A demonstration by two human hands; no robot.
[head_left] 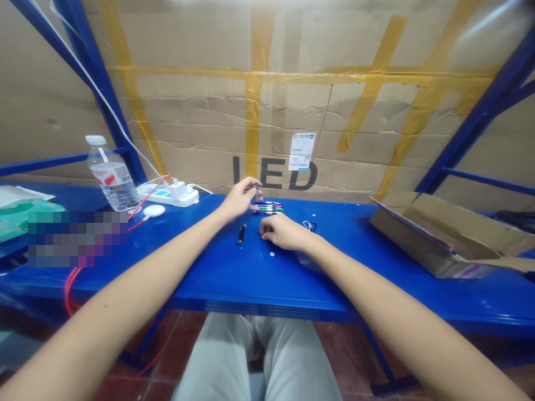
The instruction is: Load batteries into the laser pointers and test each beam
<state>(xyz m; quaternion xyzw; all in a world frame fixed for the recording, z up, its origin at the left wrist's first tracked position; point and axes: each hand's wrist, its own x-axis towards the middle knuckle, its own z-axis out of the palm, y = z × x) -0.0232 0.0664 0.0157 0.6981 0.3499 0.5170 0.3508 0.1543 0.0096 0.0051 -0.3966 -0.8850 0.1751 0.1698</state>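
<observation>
Several small pen-shaped metallic cylinders [270,208], purple and green with silvery parts, lie side by side on the blue table [267,281]. At their left end is my left hand [241,199], its fingers bent in a pinch around a slim silvery piece that is mostly hidden. My right hand [279,231] rests just in front of the row with fingers curled in; whatever they hold, if anything, is out of sight. A black pen-shaped cylinder [241,234] lies apart, between my forearms. Right of the row are small carabiner clips [310,226], one silvery, one black.
An open cardboard box [434,253] stands on the right. To the left are a water bottle [111,175], a white power strip [161,194], a white oval device [154,211] and red cables [71,289]. A big taped cardboard sheet [200,128] and blue frame posts [480,111] close the back.
</observation>
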